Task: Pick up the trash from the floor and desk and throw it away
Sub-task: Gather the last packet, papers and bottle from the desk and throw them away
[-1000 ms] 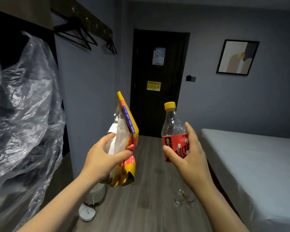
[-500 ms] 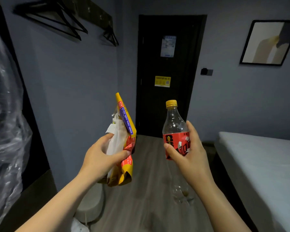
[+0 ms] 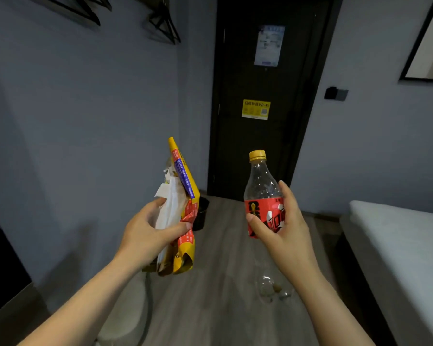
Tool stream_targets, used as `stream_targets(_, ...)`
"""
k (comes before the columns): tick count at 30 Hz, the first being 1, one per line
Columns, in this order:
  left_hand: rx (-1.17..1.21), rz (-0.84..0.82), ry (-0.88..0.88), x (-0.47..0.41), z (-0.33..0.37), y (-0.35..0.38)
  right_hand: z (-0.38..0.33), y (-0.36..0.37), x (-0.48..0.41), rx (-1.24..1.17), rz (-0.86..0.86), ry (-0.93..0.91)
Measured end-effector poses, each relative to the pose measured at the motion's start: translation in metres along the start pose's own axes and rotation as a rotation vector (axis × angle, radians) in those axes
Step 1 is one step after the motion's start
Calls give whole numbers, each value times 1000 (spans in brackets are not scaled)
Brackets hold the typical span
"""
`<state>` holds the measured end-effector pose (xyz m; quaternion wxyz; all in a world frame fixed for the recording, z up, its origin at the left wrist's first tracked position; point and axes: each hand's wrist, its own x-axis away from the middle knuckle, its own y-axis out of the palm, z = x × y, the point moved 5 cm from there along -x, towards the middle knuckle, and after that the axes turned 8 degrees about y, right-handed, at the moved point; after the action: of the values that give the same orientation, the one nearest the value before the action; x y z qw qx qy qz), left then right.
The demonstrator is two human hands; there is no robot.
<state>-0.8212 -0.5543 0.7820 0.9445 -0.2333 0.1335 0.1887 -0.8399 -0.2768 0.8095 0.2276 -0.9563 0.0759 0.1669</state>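
Two hands hold trash: left hand (image 3: 148, 236) wrapper (image 3: 185, 193), right hand (image 3: 285, 228) bottle (image 3: 260, 186).

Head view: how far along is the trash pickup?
Done: two items picked up. In hand: left hand grips a yellow snack bag stuffed with white paper; right hand grips a red-label bottle. Left: nothing thrown away yet; what looks like a dark bin stands by the door ahead.

Closer to the door
The door (image 3: 260, 151) looms larger, the clear plastic sheeting at left has left view, and a dark bin (image 3: 202, 216) now shows beside the doorway.
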Motion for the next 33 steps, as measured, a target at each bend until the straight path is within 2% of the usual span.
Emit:
stream_targets(13,42,-42,-73,-215,-90,27,39,130,-189,-3,-50,88)
stream_targets(23,64,-11,-156,-351,-165,99,118,197,-345,-54,-126,75)
stream_targets(33,-33,-3,-266,-472,-207,176,187,244,-510,-119,-265,105)
